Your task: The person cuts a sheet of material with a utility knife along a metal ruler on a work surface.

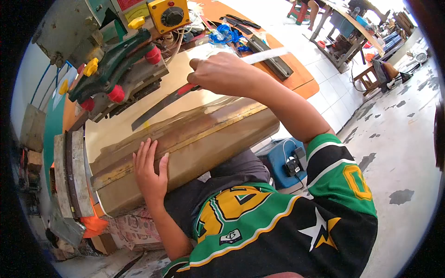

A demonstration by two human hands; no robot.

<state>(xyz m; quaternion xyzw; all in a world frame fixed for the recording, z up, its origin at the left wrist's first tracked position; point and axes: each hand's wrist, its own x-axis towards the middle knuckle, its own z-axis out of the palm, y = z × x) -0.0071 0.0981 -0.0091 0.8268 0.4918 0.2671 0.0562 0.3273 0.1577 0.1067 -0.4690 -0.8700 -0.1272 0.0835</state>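
My right hand (222,74) is closed around the red handle of a long dark blade (160,109), which slants down to the left over a pale sheet (109,132). A white strip (265,55) sticks out past the far side of this fist. Below the blade, a brown-stained sheet (218,139) curves over the near edge, with a long worn metal bar (185,141) lying across it. My left hand (150,171) rests with spread fingers on the bar and sheet, near their left end.
Behind the sheet stands a green clamp frame (109,69) with red and yellow knobs, beside a yellow control box (169,15). Blue plastic (225,34) and a metal channel (271,58) lie on the orange tabletop (301,78). A blue box (282,162) with plugs stands at right.
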